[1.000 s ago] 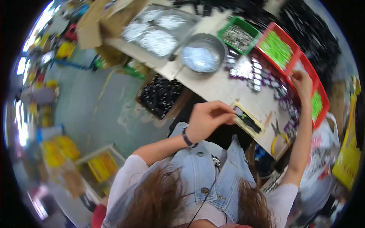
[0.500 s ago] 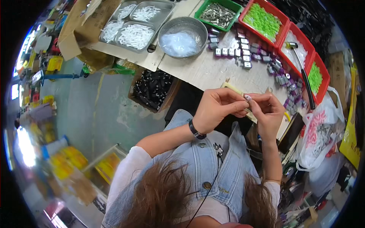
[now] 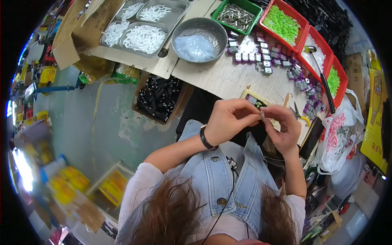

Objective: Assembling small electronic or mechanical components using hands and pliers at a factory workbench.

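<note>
Both hands meet above the near edge of the workbench. My left hand (image 3: 230, 122) is closed in a pinch, thumb and forefinger pressed together at a tiny whitish part (image 3: 262, 116). Close against it, my right hand (image 3: 282, 127) pinches the same part from the other side; the fingers hide most of it. Just beyond the fingertips lies a pale yellow holder (image 3: 247, 93) with small grey, purple and dark pieces in it. Pliers or cutters with yellow handles (image 3: 305, 120) lie right of my right hand.
Small silver-and-purple blocks (image 3: 264, 57) spread over the bench. Behind stand a metal bowl (image 3: 177, 51) of clear pieces, a steel tray (image 3: 169, 30) of white parts, a green bin (image 3: 258, 15) and red bins (image 3: 302, 36). A black-handled hammer (image 3: 328, 90) rests across the bins.
My fingers have shifted slightly left and down, and the right hand's fingers have spread a little. The pale yellow holder and the pliers show more now. The view has moved slightly.
</note>
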A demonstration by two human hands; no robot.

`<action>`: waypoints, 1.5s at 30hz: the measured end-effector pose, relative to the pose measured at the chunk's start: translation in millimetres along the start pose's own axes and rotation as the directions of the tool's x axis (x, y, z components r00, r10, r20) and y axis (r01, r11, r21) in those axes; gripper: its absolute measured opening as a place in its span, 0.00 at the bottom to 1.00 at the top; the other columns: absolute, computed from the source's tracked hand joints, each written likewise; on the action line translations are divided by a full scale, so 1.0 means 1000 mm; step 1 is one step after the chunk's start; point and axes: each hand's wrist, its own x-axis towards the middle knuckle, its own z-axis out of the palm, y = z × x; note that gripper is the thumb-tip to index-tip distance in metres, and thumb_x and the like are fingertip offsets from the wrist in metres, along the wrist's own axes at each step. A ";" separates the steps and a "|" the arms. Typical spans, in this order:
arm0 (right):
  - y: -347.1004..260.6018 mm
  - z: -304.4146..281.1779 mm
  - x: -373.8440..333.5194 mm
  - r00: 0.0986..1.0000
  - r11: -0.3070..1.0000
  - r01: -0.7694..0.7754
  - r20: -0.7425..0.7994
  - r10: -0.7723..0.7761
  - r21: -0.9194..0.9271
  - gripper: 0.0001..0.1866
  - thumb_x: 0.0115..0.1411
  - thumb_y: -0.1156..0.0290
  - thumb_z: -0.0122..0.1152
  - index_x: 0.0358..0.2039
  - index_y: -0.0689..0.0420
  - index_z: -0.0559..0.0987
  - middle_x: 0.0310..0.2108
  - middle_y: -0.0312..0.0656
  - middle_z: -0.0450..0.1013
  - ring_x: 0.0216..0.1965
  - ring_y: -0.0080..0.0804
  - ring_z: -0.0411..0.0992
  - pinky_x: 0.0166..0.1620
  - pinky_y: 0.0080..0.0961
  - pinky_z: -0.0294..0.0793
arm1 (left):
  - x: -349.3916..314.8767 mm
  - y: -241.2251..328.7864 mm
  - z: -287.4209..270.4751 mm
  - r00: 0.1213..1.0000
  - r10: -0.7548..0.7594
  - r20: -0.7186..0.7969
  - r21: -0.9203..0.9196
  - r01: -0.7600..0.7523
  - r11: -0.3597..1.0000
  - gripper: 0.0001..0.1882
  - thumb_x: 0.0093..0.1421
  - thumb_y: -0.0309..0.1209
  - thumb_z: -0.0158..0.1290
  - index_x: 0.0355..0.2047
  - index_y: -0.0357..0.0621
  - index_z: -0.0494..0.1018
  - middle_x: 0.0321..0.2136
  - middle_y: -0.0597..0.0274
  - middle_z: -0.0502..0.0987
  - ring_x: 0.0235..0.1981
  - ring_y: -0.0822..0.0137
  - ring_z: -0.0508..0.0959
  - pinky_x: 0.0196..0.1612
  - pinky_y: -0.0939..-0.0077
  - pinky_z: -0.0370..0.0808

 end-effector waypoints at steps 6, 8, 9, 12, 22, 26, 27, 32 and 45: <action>-0.010 -0.018 -0.006 0.958 0.952 -0.252 0.185 0.219 0.176 0.08 0.50 0.88 0.65 0.32 0.67 0.79 0.34 0.43 0.77 0.37 0.28 0.79 0.41 0.20 0.78 | 0.006 -0.003 -0.001 0.979 -0.136 0.154 -0.231 0.169 0.958 0.07 0.59 0.22 0.58 0.37 0.32 0.77 0.31 0.60 0.81 0.32 0.74 0.80 0.39 0.81 0.77; -0.015 -0.015 -0.009 0.949 0.935 -0.308 0.126 0.288 0.177 0.07 0.51 0.88 0.65 0.32 0.68 0.79 0.31 0.42 0.78 0.34 0.28 0.79 0.40 0.20 0.79 | 0.006 -0.009 0.007 0.977 -0.162 0.138 -0.291 0.196 0.936 0.07 0.60 0.25 0.58 0.37 0.33 0.77 0.31 0.63 0.80 0.31 0.76 0.79 0.37 0.81 0.77; -0.014 -0.015 -0.011 0.948 0.930 -0.313 0.113 0.296 0.190 0.07 0.51 0.88 0.64 0.32 0.68 0.80 0.31 0.42 0.78 0.34 0.28 0.79 0.40 0.20 0.79 | 0.005 -0.011 0.009 0.980 -0.168 0.112 -0.292 0.194 0.937 0.07 0.60 0.25 0.58 0.37 0.33 0.77 0.31 0.63 0.80 0.31 0.76 0.79 0.38 0.82 0.77; -0.004 -0.015 -0.017 0.957 0.930 -0.289 0.084 0.277 0.227 0.08 0.51 0.87 0.64 0.34 0.68 0.81 0.33 0.44 0.79 0.33 0.28 0.79 0.39 0.20 0.80 | 0.003 -0.018 0.016 0.991 -0.133 0.025 -0.270 0.135 0.953 0.06 0.60 0.24 0.58 0.36 0.34 0.77 0.32 0.62 0.80 0.33 0.76 0.79 0.38 0.82 0.76; 0.039 -0.013 -0.009 0.999 0.925 -0.023 -0.054 0.003 -0.379 0.08 0.51 0.82 0.66 0.33 0.61 0.80 0.28 0.41 0.78 0.24 0.25 0.77 0.28 0.19 0.74 | 0.016 -0.035 0.000 0.709 0.643 0.290 0.724 -0.602 0.338 0.12 0.45 0.20 0.62 0.32 0.43 0.78 0.37 0.61 0.81 0.43 0.59 0.79 0.46 0.63 0.74; 0.048 -0.007 -0.006 0.999 0.925 -0.001 -0.044 -0.017 -0.381 0.08 0.51 0.81 0.66 0.33 0.60 0.80 0.28 0.42 0.78 0.23 0.28 0.77 0.28 0.21 0.75 | 0.024 -0.048 -0.005 0.689 0.600 0.407 0.722 -0.645 0.251 0.10 0.47 0.22 0.61 0.32 0.42 0.77 0.38 0.60 0.81 0.45 0.61 0.80 0.48 0.64 0.75; 0.046 -0.005 -0.005 0.999 0.924 -0.013 -0.045 -0.004 -0.382 0.07 0.52 0.81 0.66 0.33 0.60 0.80 0.28 0.42 0.78 0.23 0.29 0.77 0.28 0.21 0.75 | 0.025 -0.049 -0.007 0.680 0.594 0.430 0.718 -0.656 0.232 0.10 0.47 0.22 0.61 0.32 0.42 0.77 0.38 0.60 0.81 0.45 0.61 0.80 0.49 0.64 0.75; 0.040 -0.008 -0.002 0.998 0.902 -0.069 -0.022 0.066 -0.427 0.08 0.52 0.79 0.66 0.34 0.59 0.80 0.28 0.43 0.78 0.24 0.31 0.77 0.28 0.23 0.75 | 0.028 -0.048 -0.010 0.660 0.561 0.500 0.703 -0.687 0.183 0.10 0.48 0.22 0.60 0.33 0.40 0.77 0.39 0.59 0.80 0.45 0.61 0.80 0.48 0.65 0.76; 0.043 -0.193 0.063 0.791 0.661 -0.434 -0.610 -0.045 -0.612 0.11 0.58 0.67 0.62 0.36 0.60 0.83 0.27 0.45 0.80 0.28 0.28 0.78 0.36 0.24 0.74 | 0.023 -0.046 -0.014 0.671 0.550 0.496 0.669 -0.700 0.251 0.12 0.46 0.19 0.60 0.34 0.38 0.76 0.42 0.55 0.79 0.47 0.56 0.78 0.50 0.62 0.75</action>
